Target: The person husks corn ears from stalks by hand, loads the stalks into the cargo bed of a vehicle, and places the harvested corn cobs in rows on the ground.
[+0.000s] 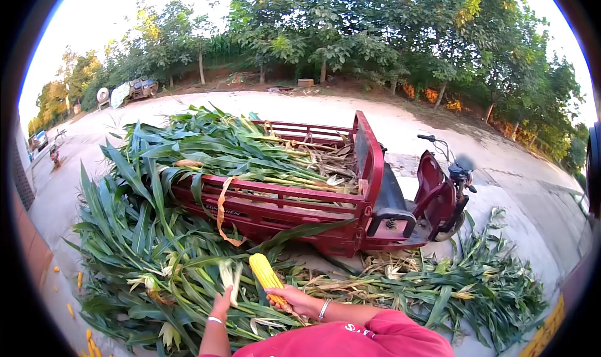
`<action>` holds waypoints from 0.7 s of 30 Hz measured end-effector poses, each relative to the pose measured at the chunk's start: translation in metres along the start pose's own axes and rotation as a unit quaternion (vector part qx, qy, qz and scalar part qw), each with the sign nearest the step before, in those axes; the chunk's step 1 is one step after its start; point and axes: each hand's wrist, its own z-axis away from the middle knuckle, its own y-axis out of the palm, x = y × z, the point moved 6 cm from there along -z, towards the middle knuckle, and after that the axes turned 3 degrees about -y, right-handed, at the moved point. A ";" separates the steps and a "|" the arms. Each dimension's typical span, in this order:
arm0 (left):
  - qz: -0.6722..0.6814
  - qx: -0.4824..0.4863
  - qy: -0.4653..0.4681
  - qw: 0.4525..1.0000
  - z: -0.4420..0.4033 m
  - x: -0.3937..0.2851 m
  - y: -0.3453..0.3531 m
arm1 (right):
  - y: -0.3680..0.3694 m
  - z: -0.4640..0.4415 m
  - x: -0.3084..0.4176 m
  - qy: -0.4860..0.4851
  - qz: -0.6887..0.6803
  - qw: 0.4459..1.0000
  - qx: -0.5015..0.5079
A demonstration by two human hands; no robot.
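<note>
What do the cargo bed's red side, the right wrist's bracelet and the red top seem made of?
Red side: probably painted metal, slightly glossy, judging by its crisp, straight edges.
Bracelet: likely polished metal; it gleams silvery, though coated plastic is possible.
Red top: fabric, apparently matte, creasing softly; the exact fibre cannot be told.

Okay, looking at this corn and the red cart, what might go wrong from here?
The right hand grips the cob near its lower end, so it could slip and drop among the stalks. Those stalks cover the ground right beside the person, so a foot might catch. The load hangs over the edge of the cart, so some might slide off.
</note>
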 end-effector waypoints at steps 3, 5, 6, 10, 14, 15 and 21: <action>0.239 0.125 -0.150 0.951 0.102 -0.090 0.060 | -0.029 -0.016 -0.017 -0.076 0.139 0.987 0.006; 0.317 0.206 -0.156 0.913 0.123 -0.115 0.099 | -0.041 -0.022 -0.036 -0.040 0.272 0.961 0.017; 0.343 0.266 -0.144 0.889 0.114 -0.107 0.121 | -0.038 -0.020 -0.044 -0.008 0.299 0.952 0.062; 0.440 0.338 -0.255 0.791 0.105 -0.044 0.154 | -0.030 -0.005 -0.056 0.001 0.387 0.919 0.081; 0.402 0.281 -0.329 0.807 0.108 0.046 0.133 | -0.061 -0.004 -0.066 0.024 0.423 0.897 0.127; 0.373 0.265 -0.330 0.826 0.115 0.054 0.121 | -0.065 0.000 -0.062 0.028 0.412 0.903 0.116; 0.287 0.134 -0.286 0.905 0.137 0.064 0.038 | -0.143 -0.031 -0.085 0.074 0.443 0.892 0.054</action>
